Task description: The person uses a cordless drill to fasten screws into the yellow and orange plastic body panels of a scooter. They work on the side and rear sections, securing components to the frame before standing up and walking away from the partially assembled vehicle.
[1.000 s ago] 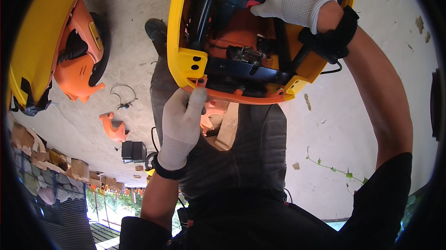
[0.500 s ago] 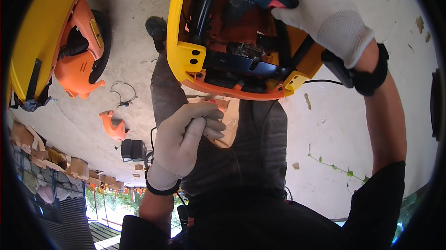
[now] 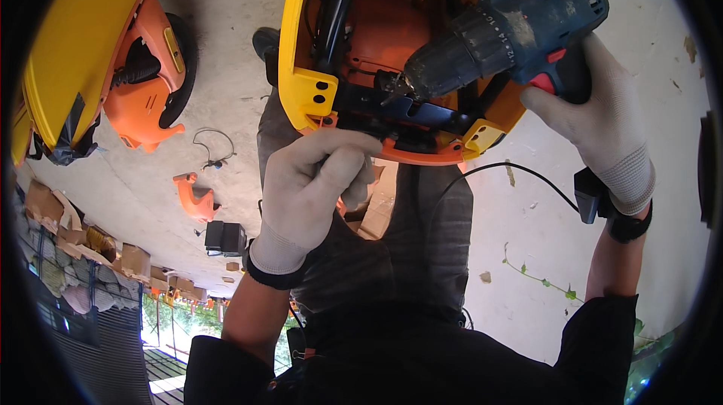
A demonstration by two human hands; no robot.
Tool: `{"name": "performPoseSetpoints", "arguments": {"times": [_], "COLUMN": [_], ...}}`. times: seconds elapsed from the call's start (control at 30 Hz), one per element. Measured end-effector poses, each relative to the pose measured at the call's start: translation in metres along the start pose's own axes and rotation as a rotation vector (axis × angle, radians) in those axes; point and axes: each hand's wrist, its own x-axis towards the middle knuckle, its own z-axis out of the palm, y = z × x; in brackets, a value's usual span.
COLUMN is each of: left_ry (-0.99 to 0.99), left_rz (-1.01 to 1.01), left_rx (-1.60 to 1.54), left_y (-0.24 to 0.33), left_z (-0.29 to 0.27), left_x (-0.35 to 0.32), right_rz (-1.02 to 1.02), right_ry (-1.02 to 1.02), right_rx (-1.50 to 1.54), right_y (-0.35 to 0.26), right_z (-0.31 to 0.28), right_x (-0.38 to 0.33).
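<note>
My right hand (image 3: 614,115), in a white knit glove, grips a dark blue cordless drill (image 3: 497,40) by its handle. Its chuck points down and left into the frame of a yellow and orange shell (image 3: 292,44), and the bit end is just above a black metal crossbar (image 3: 369,102). My left hand (image 3: 301,194), also gloved, is closed with its fingers curled in at the shell's near orange rim (image 3: 429,155). Anything pinched in those fingers is hidden. Yellow corner brackets (image 3: 482,136) with holes sit at both near corners of the shell.
Another yellow and orange shell (image 3: 83,44) with a black wheel stands at the left. A curved orange part (image 3: 196,200), a black box (image 3: 225,239) and a loose cable (image 3: 207,150) lie on the floor. An opened cardboard box (image 3: 376,213) is between my legs.
My right hand has drawn the drill back, right and toward me, out of the shell's interior, bringing its tip near the crossbar. My left hand has risen to the shell's near rim.
</note>
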Motion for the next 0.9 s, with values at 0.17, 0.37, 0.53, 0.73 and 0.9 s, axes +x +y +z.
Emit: {"name": "performPoseSetpoints", "arguments": {"times": [0.17,0.37,0.53,0.73,0.9], "left_ry": [-0.005,0.01,0.016,0.054,0.039], "left_rz": [0.033,0.006,0.019,0.001,-0.05], "left_rx": [-0.026,-0.137,-0.089,-0.099,-0.135], "left_y": [-0.003,-0.003,-0.01,-0.01,-0.011], "left_z": [0.006,0.014,0.01,0.016,0.014], "left_x": [0.005,0.004,0.008,0.009,0.009], "right_rz": [0.075,0.01,0.019,0.031,-0.016], "right_ry": [-0.067,-0.113,-0.111,-0.117,-0.103], "right_rx": [0.044,0.104,0.127,0.132,0.089], "right_y": [0.002,0.01,0.009,0.01,0.012], "right_z": [0.001,0.009,0.008,0.01,0.012], "right_x": [-0.009,-0.014,-0.016,-0.017,-0.018]}}
